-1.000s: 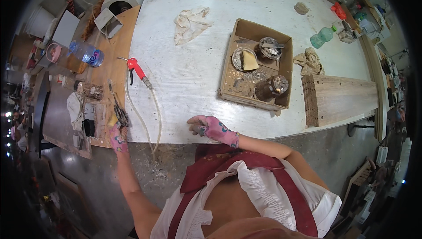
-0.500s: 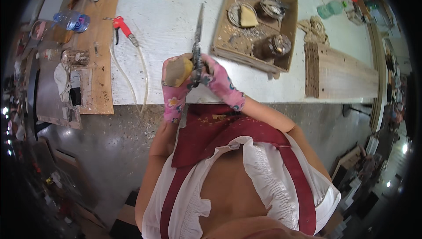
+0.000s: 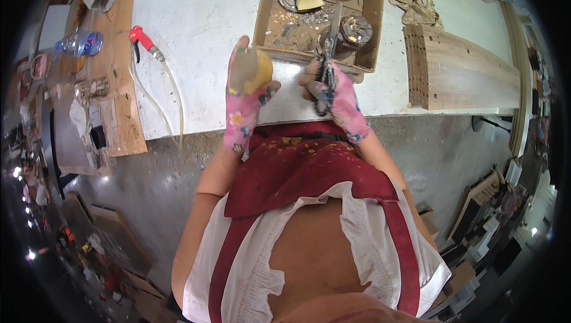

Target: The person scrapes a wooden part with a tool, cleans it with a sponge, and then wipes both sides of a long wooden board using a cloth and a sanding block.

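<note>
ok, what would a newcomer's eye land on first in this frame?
The two pink flowered gloves at centre: the left hand holds up a yellow sponge block, and the right hand grips long scissors pointing away. Behind them on the white workbench sits a cardboard tray of metal scraps.

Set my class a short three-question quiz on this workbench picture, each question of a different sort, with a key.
1. True or false: the left hand holds a yellowish block.
2. What does the right hand grip? A) a water bottle B) a long metal tool C) a rag
3. Fill in: the red-handled nozzle with its hose lies on the person's ____ side of the cardboard tray.

Key: 1 true; 2 B; 3 left.
</note>
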The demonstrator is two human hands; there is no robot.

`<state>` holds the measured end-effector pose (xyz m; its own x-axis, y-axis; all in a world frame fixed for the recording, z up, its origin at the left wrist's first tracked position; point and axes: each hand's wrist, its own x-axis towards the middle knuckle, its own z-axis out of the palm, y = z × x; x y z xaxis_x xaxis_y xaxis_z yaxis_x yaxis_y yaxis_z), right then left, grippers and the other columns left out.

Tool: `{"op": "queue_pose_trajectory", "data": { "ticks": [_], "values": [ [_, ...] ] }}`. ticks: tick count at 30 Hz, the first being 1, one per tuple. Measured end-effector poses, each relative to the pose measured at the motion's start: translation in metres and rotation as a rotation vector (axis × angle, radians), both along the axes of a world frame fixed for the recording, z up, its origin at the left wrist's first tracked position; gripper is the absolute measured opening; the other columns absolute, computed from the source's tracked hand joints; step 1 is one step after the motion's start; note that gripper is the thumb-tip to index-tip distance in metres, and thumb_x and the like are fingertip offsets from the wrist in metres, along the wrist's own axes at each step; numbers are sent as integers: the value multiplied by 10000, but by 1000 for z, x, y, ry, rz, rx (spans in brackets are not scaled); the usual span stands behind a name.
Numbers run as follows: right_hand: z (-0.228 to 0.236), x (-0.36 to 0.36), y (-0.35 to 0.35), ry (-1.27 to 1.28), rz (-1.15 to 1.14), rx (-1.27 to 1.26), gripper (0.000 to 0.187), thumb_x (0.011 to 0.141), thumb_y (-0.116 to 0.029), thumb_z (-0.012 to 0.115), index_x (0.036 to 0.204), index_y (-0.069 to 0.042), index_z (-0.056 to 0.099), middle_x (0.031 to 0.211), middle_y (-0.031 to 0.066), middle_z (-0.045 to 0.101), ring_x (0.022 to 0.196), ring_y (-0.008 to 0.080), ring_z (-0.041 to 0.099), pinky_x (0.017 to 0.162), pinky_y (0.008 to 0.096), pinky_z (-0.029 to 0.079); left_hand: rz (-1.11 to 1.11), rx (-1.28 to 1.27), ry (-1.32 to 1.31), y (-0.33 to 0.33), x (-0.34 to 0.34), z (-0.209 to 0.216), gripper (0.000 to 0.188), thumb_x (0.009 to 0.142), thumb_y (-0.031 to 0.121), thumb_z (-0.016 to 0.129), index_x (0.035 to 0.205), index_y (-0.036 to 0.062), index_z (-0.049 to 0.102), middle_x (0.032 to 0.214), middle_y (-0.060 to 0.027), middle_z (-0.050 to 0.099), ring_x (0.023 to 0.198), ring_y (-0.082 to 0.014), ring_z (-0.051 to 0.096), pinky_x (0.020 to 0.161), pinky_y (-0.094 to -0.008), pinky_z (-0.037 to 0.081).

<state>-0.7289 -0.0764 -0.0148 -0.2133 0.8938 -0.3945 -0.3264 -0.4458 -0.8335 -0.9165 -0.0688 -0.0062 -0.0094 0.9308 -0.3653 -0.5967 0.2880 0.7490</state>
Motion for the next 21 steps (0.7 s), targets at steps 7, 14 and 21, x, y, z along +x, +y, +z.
{"op": "queue_pose_trajectory", "data": {
  "ticks": [7, 14, 21],
  "values": [
    [-4, 43, -12, -728, 155, 296, 329, 753, -181, 702, 1007, -41, 545, 794, 16, 604, 712, 119, 557, 657, 229, 431, -21, 236, -244, 19, 15, -14, 744, 753, 154, 674, 1380, 34, 293, 1239, -114, 469, 1096, -210, 505, 899, -315, 461],
    [23, 42, -11, -1042, 96, 534, 484, 667, -247, 788, 1028, -43, 539, 730, 24, 530, 637, 133, 494, 639, 259, 427, -141, 456, 440, 30, 47, -2, 897, 662, -1, 788, 1393, 39, 270, 1360, -96, 346, 1230, -182, 396, 1009, -314, 404],
    [23, 50, -1, -1233, 66, 656, 588, 705, -408, 683, 1120, -28, 513, 994, 156, 597, 889, 363, 585, 766, 395, 462, -167, 480, 473, 36, 47, 0, 860, 664, -6, 786, 1378, 20, 307, 1345, -80, 367, 1218, -182, 414, 1013, -310, 411]
  ]
}}
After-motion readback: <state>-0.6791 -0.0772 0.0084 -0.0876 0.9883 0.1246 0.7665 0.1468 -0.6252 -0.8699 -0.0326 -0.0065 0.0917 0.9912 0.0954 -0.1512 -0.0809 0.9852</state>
